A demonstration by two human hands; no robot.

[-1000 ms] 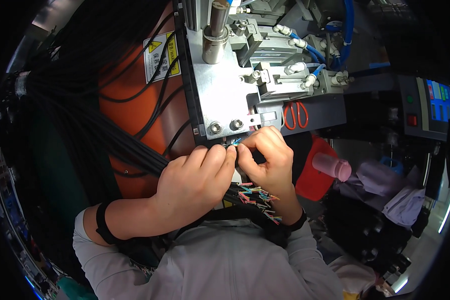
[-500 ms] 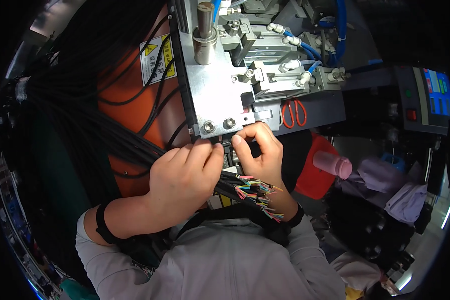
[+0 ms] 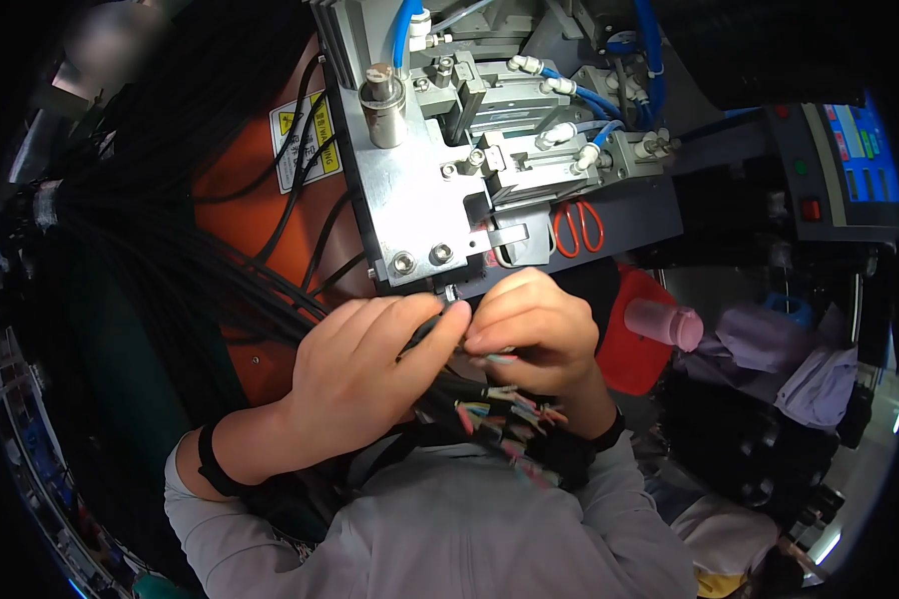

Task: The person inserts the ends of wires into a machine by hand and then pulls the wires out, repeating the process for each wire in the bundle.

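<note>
My left hand [image 3: 364,354] is closed, thumb against forefinger, on a black cable [image 3: 421,331] just in front of the machine's metal plate [image 3: 419,215]. My right hand [image 3: 537,334] is beside it, its fingers curled together over thin coloured wire ends [image 3: 499,358]. Fingers hide most of what lies between the two hands. Below them, a bunch of black cables with stripped, multicoloured wire ends [image 3: 509,424] rests close to my body, a little smeared by motion. A small metallic piece [image 3: 450,293] shows at the plate's front edge.
A thick bundle of black cables [image 3: 190,250] runs in from the left across an orange surface [image 3: 240,205]. Pneumatic clamps [image 3: 529,165] with blue hoses stand behind the plate. To the right are a screen panel [image 3: 864,165], a pink bottle [image 3: 664,324] and folded cloth [image 3: 819,384].
Both hands have drawn back slightly from the plate's edge. My right hand has curled its fingers over wire ends, and the loose bunch below has shifted. The whole view has moved a little.
</note>
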